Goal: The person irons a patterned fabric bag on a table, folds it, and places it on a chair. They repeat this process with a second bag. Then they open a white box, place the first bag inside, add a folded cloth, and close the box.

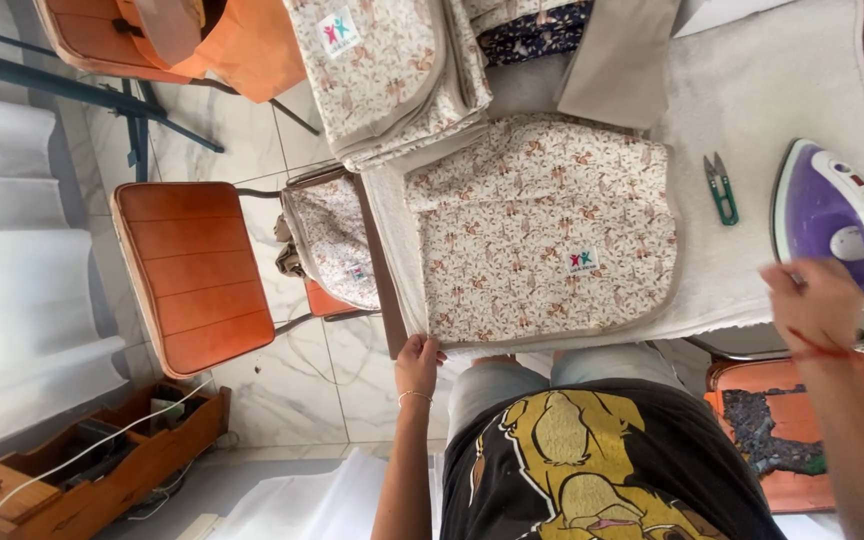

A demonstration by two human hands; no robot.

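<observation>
I am watching my left hand curling its fingers over the near corner of a floral quilted mat, pinching the edge where the fabric is hanging just off the ironing table; the grip is closed on that corner, not loose. My right hand is hovering with fingers spread and relaxed, touching or almost touching the rear end of a purple and white steam iron; it is blurred, so I cannot tell whether it is actually gripping the iron.

The mat is lying flat, stretching away from my left hand toward the far side, a pale cloth printed with small brown and orange figures, trimmed in beige binding with rounded far corners, and carrying a small white label with coloured marks near its right part. It is sitting on a white towel-like cover that is spreading across the table.

Beyond the mat, a stack of folded floral pieces is resting against its far left corner. Green thread snips are lying between the mat's right edge and the iron, apart from both. To the left of my left hand the table is ending, with an orange chair standing on the tiled floor and another floral piece draped beside it. Bare cover is lying open beyond the snips.
</observation>
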